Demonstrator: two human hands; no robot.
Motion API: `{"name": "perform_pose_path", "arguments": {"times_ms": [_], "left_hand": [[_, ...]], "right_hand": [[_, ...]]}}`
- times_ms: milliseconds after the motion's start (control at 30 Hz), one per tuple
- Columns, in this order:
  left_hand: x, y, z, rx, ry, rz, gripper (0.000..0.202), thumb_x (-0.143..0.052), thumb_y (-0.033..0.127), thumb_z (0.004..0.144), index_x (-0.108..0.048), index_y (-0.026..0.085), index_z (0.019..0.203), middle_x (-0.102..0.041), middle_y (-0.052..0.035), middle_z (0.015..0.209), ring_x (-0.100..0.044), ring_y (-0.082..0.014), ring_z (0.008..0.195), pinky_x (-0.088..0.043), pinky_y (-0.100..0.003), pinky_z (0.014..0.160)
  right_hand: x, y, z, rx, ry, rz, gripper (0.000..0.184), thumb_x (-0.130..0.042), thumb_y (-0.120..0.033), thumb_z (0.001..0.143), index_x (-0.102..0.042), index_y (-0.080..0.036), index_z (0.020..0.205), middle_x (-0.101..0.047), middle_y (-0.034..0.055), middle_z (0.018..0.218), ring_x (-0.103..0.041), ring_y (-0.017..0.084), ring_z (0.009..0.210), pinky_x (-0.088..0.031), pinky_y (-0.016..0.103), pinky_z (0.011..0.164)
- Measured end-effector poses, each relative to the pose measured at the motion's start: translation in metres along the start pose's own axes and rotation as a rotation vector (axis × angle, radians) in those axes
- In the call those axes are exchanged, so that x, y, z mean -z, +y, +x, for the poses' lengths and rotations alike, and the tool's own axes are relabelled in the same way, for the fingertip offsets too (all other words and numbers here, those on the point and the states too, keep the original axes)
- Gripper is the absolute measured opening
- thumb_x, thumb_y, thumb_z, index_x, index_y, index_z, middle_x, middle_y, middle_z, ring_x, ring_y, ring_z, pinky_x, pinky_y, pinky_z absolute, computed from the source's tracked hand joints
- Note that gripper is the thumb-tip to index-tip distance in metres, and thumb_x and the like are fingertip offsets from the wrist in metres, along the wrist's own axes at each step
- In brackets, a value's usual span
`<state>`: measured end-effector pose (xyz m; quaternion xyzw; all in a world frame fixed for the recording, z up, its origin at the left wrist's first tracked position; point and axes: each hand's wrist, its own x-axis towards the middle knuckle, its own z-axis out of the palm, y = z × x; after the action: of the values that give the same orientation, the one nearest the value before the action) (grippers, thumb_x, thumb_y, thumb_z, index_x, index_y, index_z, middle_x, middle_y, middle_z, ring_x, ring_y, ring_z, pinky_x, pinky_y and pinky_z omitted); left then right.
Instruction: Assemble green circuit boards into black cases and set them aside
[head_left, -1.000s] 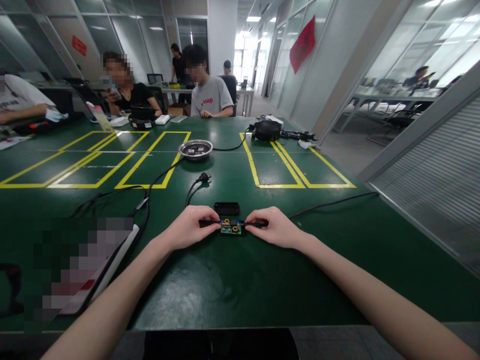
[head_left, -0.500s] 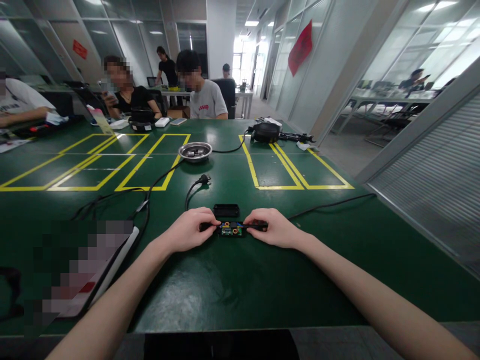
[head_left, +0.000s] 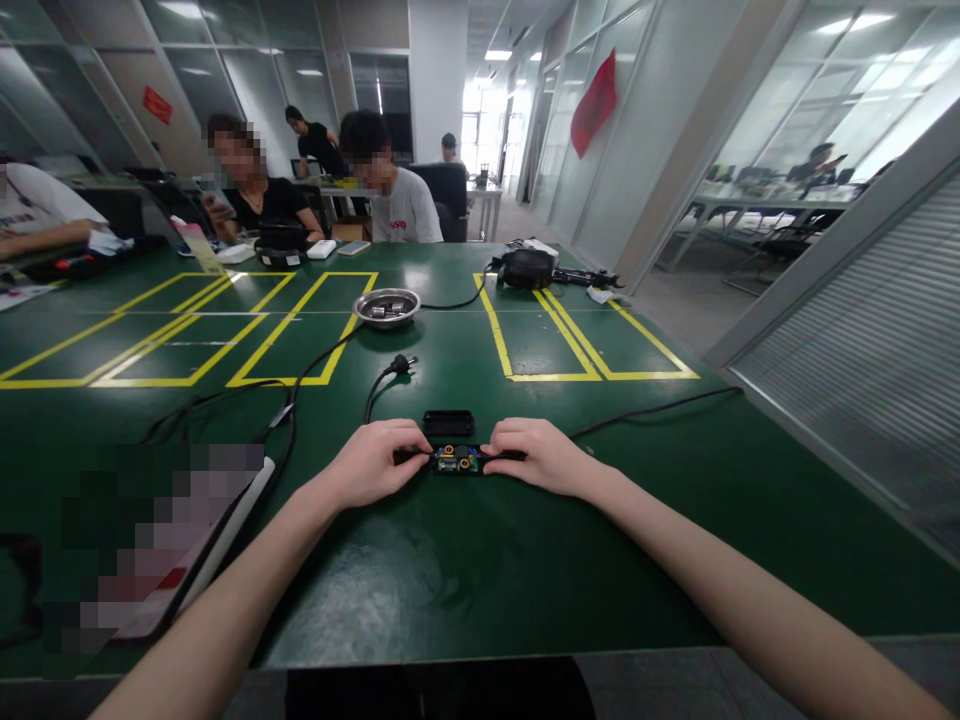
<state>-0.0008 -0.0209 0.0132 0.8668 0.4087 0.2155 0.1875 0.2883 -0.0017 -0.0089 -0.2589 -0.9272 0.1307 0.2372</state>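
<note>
While we pinch both ends, circuit board (head_left: 459, 460): lies between our two grips, inside a black case half (head_left: 433, 468), parts facing up.
Change: a second ago the board showed more green and looked propped higher; it now looks lower and flatter in the case.
Meaning: we judge the board is about in its place, but can't tell from here if it's fully down.
Left grip (head_left: 375, 460): thumb and finger nearly closed on the left cord (head_left: 409, 457); tips right at the board's left end.
Right grip (head_left: 538, 455): same pinch, almost no gap, on the right cord (head_left: 511, 456); tips just beside the board's right end.
Other case half (head_left: 448, 423): just beyond the board, apart from it, hollow side up, neither grip on it.
Plug (head_left: 403, 365): loose on the counter (head_left: 585, 580), past our left grip, prongs pointing right.
Metal bowl (head_left: 387, 326): farther out, near the yellow tape (head_left: 341, 345), small metal parts (head_left: 388, 311) in it.
</note>
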Motion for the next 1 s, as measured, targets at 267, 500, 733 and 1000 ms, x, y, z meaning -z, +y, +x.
{"name": "perform_pose_path", "arguments": {"times_ms": [267, 500, 733, 1000], "left_hand": [[-0.001, -0.003, -0.001, -0.03, -0.003, 0.088, 0.012, -0.061, 0.018, 0.094, -0.07, 0.02, 0.087, -0.072, -0.0024, 0.092, -0.067, -0.0164, 0.08, -0.048, -0.025, 0.07], [-0.005, -0.002, 0.0, -0.098, 0.005, 0.164, 0.019, -0.054, 0.017, 0.098, -0.064, 0.019, 0.083, -0.066, -0.0036, 0.087, -0.063, -0.017, 0.078, -0.047, -0.026, 0.07], [-0.001, 0.002, 0.0, -0.139, -0.022, 0.178, 0.017, -0.052, 0.016, 0.095, -0.065, 0.019, 0.085, -0.069, -0.005, 0.09, -0.064, -0.0191, 0.084, -0.05, -0.029, 0.074], [-0.011, -0.003, 0.01, 0.196, 0.315, 0.234, 0.022, -0.058, 0.029, 0.095, -0.076, 0.019, 0.099, -0.076, -0.0094, 0.102, -0.065, -0.0273, 0.1, -0.05, -0.042, 0.087]], "right_hand": [[0.005, -0.006, 0.001, -0.002, -0.108, -0.243, 0.019, -0.056, -0.031, 0.104, -0.07, -0.019, 0.099, -0.07, 0.0067, 0.093, -0.064, 0.02, 0.087, -0.047, 0.029, 0.072], [0.006, -0.009, 0.002, 0.069, -0.121, -0.326, 0.017, -0.056, -0.027, 0.103, -0.069, -0.016, 0.102, -0.069, 0.0078, 0.093, -0.061, 0.02, 0.084, -0.042, 0.033, 0.075], [0.006, -0.01, 0.003, 0.06, -0.094, -0.291, 0.014, -0.059, -0.013, 0.091, -0.072, -0.015, 0.097, -0.07, 0.0085, 0.092, -0.06, 0.021, 0.085, -0.039, 0.034, 0.076], [-0.007, 0.001, 0.012, -0.199, 0.141, -0.203, 0.027, -0.056, -0.023, 0.098, -0.074, -0.017, 0.116, -0.071, 0.0114, 0.102, -0.062, 0.025, 0.094, -0.045, 0.039, 0.082]]}}
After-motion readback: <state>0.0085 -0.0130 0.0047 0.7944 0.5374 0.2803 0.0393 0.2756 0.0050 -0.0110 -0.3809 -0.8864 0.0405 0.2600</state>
